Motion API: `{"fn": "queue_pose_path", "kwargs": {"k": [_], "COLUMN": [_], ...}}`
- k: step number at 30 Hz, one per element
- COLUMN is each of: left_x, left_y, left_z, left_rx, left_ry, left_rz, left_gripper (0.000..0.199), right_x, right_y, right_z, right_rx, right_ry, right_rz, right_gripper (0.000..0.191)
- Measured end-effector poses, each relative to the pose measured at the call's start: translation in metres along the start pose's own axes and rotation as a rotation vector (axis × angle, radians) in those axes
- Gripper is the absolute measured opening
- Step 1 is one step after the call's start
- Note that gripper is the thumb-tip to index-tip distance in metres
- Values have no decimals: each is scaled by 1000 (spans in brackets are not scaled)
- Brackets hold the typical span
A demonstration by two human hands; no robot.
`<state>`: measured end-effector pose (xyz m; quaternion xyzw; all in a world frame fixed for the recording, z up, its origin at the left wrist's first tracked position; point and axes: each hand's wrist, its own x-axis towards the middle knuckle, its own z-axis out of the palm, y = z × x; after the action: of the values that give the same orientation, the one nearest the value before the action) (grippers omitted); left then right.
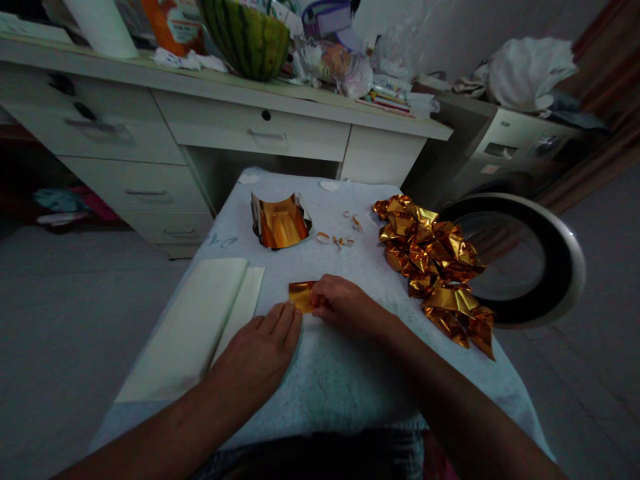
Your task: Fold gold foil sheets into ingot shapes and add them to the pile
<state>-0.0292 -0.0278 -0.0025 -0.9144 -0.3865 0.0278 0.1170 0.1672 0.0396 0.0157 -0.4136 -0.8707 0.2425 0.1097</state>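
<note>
A small rectangle of gold foil paper (301, 296) lies on the cloth-covered table in front of me. My right hand (345, 303) is closed on its right side, thumb and fingers pinching it. At the lower left corner, my left hand (273, 337) presses its fingers together on the foil's edge; the left thumb is hidden. Beyond my hands stands a stack of curved gold foil sheets (281, 223). To the right is a heap of folded, crinkled gold foil pieces (433, 257).
Pale folded paper sheets (195, 327) lie at the table's left. Small curled scraps (343, 241) lie behind my hands. A white drawer desk (255, 127) stands at the back, with a cut watermelon (247, 40) on top. A washing machine's open round door (520, 260) is close on the right.
</note>
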Motion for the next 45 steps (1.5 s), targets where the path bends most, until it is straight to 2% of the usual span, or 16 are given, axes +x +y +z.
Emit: {"fn": "queue_pose_path", "kwargs": {"k": [4,7,10,12,14,17,21,26,30,32,35,40,45], "left_x": [-1,1,7,14,23,36,43,39,36,36,36,35,36], "left_y": [1,-2,-10,-17,-22,-28,-32,-35,-37,-38,-38,-35,-34], "left_z": [3,1,-12,-24,-35,-40,-25,-5,-2,-2,-3,-3,-1], "left_rx": [21,-12,-90,-137,-194,-297,-415,-518,-627,-664,-687,-672,-604], "left_ry": [-6,-54,-132,-168,-124,-79,-38,30,150,206,289,444,510], "left_rz": [-30,-99,-182,-265,-328,-306,-260,-258,-299,-311,-320,-321,-331], "left_gripper": [55,53,46,34,23,17,14,27,26,24,23,20,18], "right_x": [-2,-4,-6,-8,-9,-11,-12,-13,-13,-13,-13,-16,-17], "right_y": [8,9,10,10,11,12,14,13,12,13,14,15,16], "right_z": [-2,-3,-3,-3,-2,0,5,4,-3,-5,-8,-9,-7], "right_rx": [73,101,138,154,154,126,77,65,58,67,105,155,206], "right_ry": [7,15,18,38,67,91,120,164,251,282,311,311,322], "right_rz": [-15,-23,-28,-44,-71,-84,-64,-62,-38,-14,26,32,13], "right_gripper": [12,12,14,14,14,13,14,9,25,22,17,21,17]}}
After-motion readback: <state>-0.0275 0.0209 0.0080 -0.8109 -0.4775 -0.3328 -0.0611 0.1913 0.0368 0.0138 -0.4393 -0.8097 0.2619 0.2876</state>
